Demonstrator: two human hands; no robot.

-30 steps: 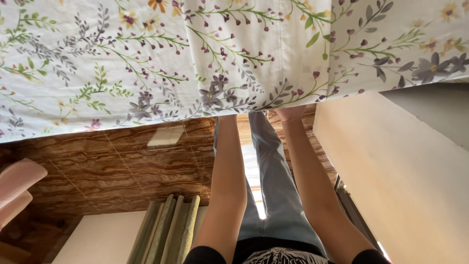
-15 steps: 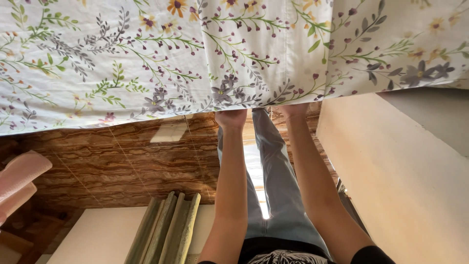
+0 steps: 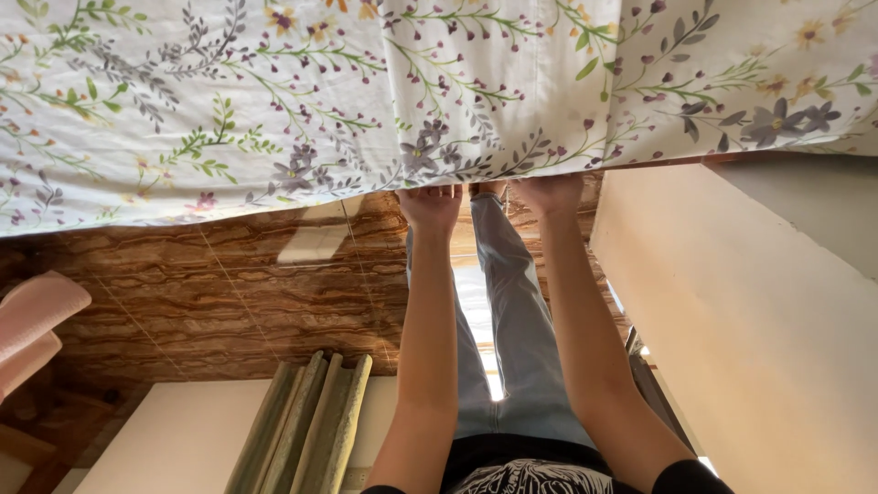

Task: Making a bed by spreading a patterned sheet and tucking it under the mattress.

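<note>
A white sheet with a floral print fills the top of the view. Both my arms reach out to its lower hem. My left hand grips the hem with its fingers curled over the edge. Just to its right, my right hand holds the same hem, its fingertips hidden behind the cloth. The two hands are close together, a narrow gap between them. My legs in light blue jeans show between my arms.
A brown marble-patterned floor lies beneath the sheet. A large cream panel stands at the right. Green pleated fabric lies on a pale surface at lower left. A pink padded object is at the left edge.
The sheet has shifted a little while both hands stay on its hem. My left hand's fingers, hidden behind the cloth a second ago, now show at the edge.
</note>
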